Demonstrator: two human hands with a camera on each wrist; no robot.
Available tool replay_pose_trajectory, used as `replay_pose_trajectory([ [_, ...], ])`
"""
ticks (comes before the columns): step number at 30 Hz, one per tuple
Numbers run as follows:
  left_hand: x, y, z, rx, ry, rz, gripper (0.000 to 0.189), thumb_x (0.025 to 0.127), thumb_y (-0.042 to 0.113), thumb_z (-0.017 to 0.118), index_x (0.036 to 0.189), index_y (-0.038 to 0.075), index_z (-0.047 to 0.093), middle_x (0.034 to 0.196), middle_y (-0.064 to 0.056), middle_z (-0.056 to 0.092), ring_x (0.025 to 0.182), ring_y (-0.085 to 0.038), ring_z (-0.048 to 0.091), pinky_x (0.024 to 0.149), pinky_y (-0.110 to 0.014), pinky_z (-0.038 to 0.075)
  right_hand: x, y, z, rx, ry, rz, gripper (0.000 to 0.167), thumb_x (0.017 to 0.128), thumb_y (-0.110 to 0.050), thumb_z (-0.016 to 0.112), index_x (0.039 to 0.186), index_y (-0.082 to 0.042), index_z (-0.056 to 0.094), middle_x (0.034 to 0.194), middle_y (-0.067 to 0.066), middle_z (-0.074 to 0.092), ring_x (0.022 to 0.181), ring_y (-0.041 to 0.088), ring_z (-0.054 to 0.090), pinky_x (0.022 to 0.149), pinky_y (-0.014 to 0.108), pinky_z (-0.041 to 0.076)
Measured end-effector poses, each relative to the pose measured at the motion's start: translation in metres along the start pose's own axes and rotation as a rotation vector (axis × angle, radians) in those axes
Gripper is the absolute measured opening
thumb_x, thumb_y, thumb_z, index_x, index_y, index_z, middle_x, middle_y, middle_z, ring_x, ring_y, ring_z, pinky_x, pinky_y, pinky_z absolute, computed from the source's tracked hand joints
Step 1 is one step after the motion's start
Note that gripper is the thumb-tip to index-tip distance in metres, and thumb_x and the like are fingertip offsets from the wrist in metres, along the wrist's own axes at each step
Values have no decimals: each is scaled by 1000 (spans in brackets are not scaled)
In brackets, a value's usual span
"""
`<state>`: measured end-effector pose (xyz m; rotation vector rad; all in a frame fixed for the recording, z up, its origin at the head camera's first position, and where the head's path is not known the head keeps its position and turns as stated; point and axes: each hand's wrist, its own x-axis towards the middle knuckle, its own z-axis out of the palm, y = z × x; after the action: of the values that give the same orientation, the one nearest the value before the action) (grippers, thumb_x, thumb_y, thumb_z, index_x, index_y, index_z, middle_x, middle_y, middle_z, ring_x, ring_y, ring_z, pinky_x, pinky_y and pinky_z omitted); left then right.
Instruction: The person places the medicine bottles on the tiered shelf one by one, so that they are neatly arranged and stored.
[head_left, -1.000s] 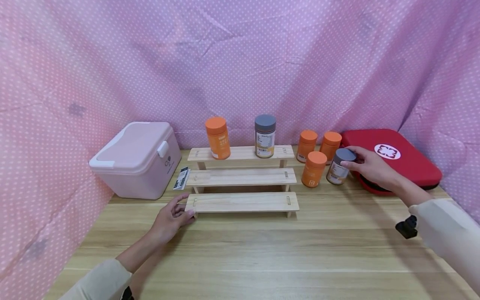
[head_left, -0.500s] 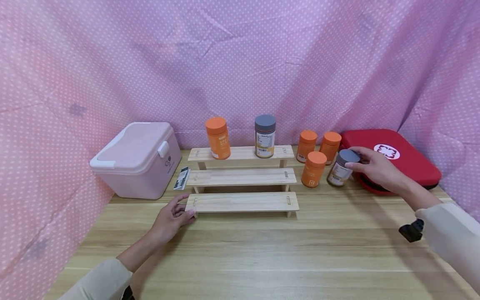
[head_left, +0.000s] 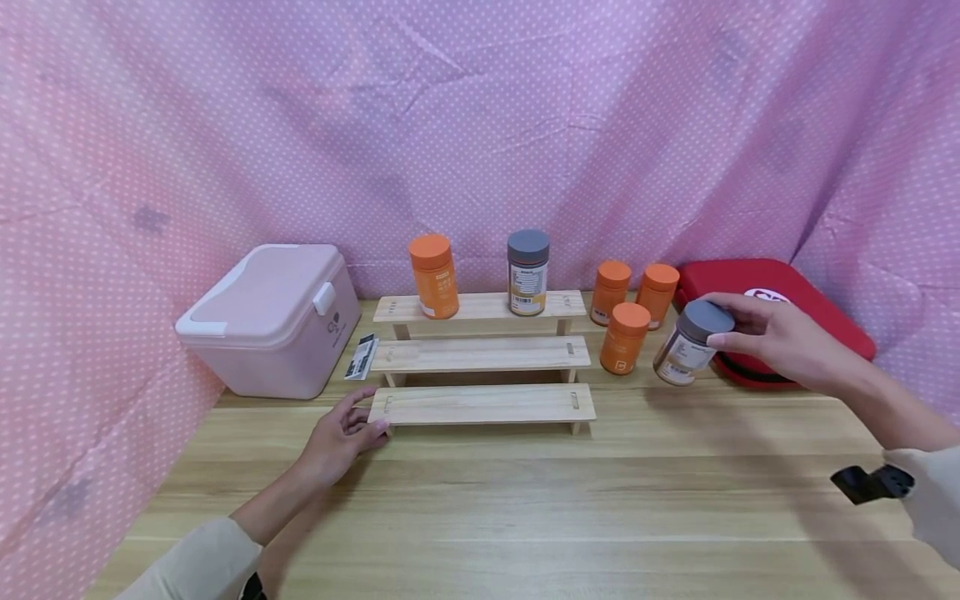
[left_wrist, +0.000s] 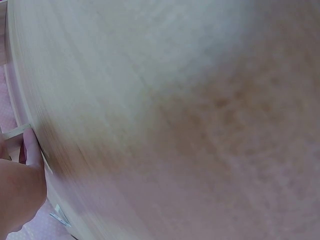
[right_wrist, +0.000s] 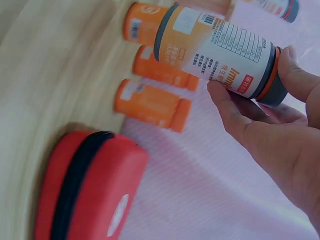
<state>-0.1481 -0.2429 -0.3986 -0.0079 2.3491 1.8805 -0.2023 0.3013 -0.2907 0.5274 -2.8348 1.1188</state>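
My right hand (head_left: 783,342) grips a supplement bottle (head_left: 684,354) with a grey lid and white-and-orange label, thumb and fingers around its lid end. The bottle leans, lid to the right, just in front of the small orange bottles. Its printed label (right_wrist: 220,50) faces the camera in the right wrist view. My left hand (head_left: 335,442) holds the left end of the lowest step of a three-step wooden rack (head_left: 480,404), thumb at the front corner and forefinger at the back one. On the top step stand a larger orange bottle (head_left: 435,279) and a grey-lidded bottle (head_left: 528,275).
Three small orange bottles, the front one (head_left: 624,340) nearest my right hand, stand right of the rack. Behind that hand lies a red zip case (head_left: 817,321). A pale pink lidded box (head_left: 277,325) and a printed card (head_left: 362,357) are at the left. A dotted pink curtain (head_left: 480,125) hangs behind.
My right hand has drawn the grey-lidded bottle toward me and slightly right, away from the orange bottles, and tilted it further. My left hand has stayed at the rack's end.
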Motion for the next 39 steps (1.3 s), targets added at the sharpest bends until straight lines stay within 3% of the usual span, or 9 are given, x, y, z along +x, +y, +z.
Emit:
replay_pose_trajectory([
  [5,0,0,0,5,3,1,63,93,-6,56,148,1,26,112,-26,58,93,-18,65,87,-28,59,-3,-20,3,21,11,-68,51,85,-8,74,132,-9,56,103,-9,66,90,-1,63,76,5,51],
  [11,0,3,-1,6,-3,12,62,94,-5,56,148,0,25,113,-26,58,94,-17,65,88,-28,59,-2,-53,6,28,16,-139,55,83,-7,75,134,-13,56,109,-1,67,93,2,64,79,6,52],
  [19,0,2,0,8,0,-2,62,94,-6,56,148,2,26,113,-25,59,95,-19,65,88,-28,58,17,-102,23,90,-36,-219,55,86,-11,73,137,-19,54,114,4,62,98,11,62,81,12,54],
  [24,0,1,-1,11,0,8,62,94,-4,57,148,0,26,113,-26,59,95,-20,65,87,-28,59,37,-129,43,152,-80,-212,54,87,-15,73,137,-20,55,116,2,63,102,17,60,85,19,56],
  [32,0,1,-1,7,-8,22,62,94,-4,57,147,-1,26,112,-25,59,94,-19,65,87,-29,59,74,-158,83,251,-159,-277,54,88,-14,72,138,-10,52,126,9,59,109,24,58,96,40,54],
  [39,-1,2,0,0,-4,22,63,94,-4,57,148,-1,25,113,-26,59,94,-19,64,87,-29,59,99,-172,119,317,-160,-294,51,86,-12,74,133,-10,57,120,8,61,104,22,60,93,38,55],
])
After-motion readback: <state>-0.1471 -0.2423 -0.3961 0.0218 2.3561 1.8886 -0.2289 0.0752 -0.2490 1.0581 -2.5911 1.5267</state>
